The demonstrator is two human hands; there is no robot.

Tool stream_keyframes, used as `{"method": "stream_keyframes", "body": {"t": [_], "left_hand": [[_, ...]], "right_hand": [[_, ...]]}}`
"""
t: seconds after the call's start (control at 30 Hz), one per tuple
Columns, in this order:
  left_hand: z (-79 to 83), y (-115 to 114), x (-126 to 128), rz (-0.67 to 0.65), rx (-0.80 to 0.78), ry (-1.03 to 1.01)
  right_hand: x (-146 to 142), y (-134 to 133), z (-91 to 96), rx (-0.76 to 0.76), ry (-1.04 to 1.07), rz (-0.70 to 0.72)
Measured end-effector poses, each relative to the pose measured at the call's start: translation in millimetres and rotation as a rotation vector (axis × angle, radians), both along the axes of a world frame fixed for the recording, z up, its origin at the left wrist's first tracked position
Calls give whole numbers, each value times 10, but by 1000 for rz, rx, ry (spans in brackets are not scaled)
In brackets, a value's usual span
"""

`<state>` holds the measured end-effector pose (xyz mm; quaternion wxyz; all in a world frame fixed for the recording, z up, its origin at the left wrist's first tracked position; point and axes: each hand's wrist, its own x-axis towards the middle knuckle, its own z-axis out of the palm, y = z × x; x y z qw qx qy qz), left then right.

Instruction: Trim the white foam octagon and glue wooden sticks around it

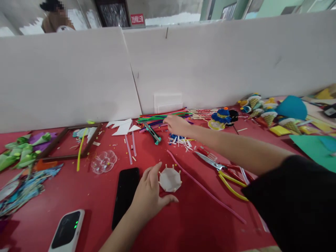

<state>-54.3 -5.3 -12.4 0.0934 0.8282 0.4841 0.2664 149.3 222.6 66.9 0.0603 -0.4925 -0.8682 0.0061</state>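
Note:
My left hand [149, 190] rests beside a small white octagonal piece [170, 180] with short pale pegs round its edge. Its thumb and fingers are spread around the near left side; whether they touch it I cannot tell. Farther back, my right hand [177, 126] reaches over the right end of a bundle of coloured pipe cleaners [154, 118]. Its fingers are curled, and the fingertips are partly hidden, so any held thing does not show. Just below that hand lies a heap of small blue and white cut bits [181, 140]. A pink strip [204, 189] runs diagonally right of the octagon.
A green box cutter [153, 133], yellow-handled scissors [231, 182] and a black phone [126, 196] lie on the red table. At front left is a white device [67, 231] with green lights. A brown frame [56, 143] lies left. White boards [210, 66] stand behind.

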Motion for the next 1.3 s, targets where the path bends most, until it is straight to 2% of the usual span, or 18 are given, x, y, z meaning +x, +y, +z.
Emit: {"method": "stream_keyframes", "body": {"t": [0.13, 0.23, 0.3, 0.37, 0.6, 0.8, 1.0, 1.3], "left_hand": [[-28, 28, 9, 6, -16, -6], [-43, 58, 27, -7, -36, -24], [-52, 79, 39, -9, -55, -52], [-58, 101, 45, -12, -72, -92], [-26, 138, 17, -33, -21, -263], [73, 77, 101, -9, -20, -437], [126, 13, 190, -60, 5, -580], [90, 10, 165, -137, 58, -563]], "right_hand": [[164, -864, -101, -119, 130, 52], [349, -1469, -172, -193, 225, 14], [439, -1746, -219, -233, 299, -30], [484, -1902, -273, -262, 387, -78], [473, -1926, -479, -416, 791, -180], [491, -1983, -540, -700, 1073, -94], [533, -2059, -526, -808, 1243, -126], [517, -2120, -464, -886, 1314, -171]]}}
